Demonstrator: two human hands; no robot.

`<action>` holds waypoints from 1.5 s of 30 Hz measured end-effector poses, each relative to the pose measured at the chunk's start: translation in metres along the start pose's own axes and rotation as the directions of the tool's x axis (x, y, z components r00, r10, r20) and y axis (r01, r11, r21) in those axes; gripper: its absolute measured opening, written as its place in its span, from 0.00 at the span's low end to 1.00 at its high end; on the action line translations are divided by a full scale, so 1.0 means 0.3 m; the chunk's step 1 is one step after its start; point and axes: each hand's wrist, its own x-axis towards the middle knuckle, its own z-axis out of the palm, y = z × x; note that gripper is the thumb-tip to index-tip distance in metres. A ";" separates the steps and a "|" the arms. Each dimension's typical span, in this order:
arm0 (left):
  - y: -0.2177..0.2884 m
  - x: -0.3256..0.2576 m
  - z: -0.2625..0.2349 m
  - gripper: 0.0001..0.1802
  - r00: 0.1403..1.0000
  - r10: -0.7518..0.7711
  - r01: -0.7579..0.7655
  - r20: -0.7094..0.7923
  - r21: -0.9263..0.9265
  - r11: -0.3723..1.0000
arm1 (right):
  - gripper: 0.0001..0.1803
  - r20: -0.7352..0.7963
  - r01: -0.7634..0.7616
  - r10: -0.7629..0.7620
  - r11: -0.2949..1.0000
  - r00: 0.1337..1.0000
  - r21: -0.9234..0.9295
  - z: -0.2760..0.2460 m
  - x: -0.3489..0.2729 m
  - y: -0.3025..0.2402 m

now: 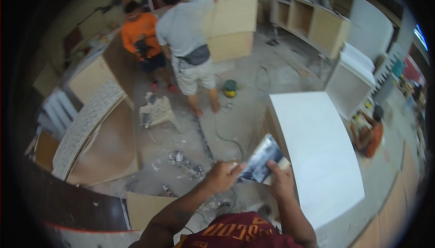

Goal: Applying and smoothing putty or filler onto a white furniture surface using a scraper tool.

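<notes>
Blur smears the rectangular plate (259, 159); behind it, fingers of the right hand (282, 182) are hidden. The lower edge crops the maroon shirt (238, 232).

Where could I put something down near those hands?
The white curved top, right of the right hand, looks bare. The floor between it and the wooden cabinet looks mostly free. It's crowded ahead of the left hand: pale scraps, a cable and a pale stool.

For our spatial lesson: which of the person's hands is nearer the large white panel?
Right: the right hand is just left of the white panel; the left hand is farther left.
</notes>
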 end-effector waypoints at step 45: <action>-0.400 -0.093 -0.109 0.28 0.790 -0.599 0.275 -0.129 -0.799 0.534 | 0.17 -0.581 0.208 0.013 0.927 0.814 0.312 -0.682 -0.238 -0.285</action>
